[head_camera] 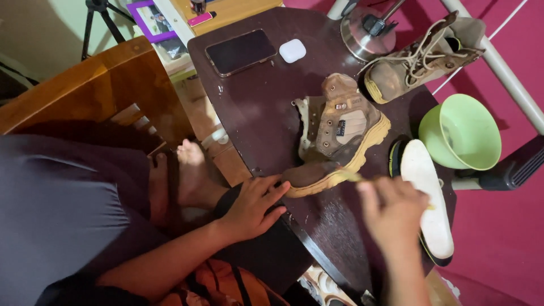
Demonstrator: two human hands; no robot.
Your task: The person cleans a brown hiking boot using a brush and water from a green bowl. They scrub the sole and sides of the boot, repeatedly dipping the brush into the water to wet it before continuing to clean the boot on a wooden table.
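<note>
Blurred at the worktop's (266, 113) near edge, the right hand (392, 212) grips what may be a small brush at the brown boot's (340, 133) sole. Left hand (252, 205), fingers spread, steadies the toe; a slip could shove it off.

R hand (392, 211) motion-blurred; whatever it holds near the boot (339, 136) sole can't be made out. Insole (426, 198) partly hidden under R hand. Tripod (97, 22) and photo frame (148, 20) cut off at top edge. Bowl (460, 131) contents unclear.
</note>
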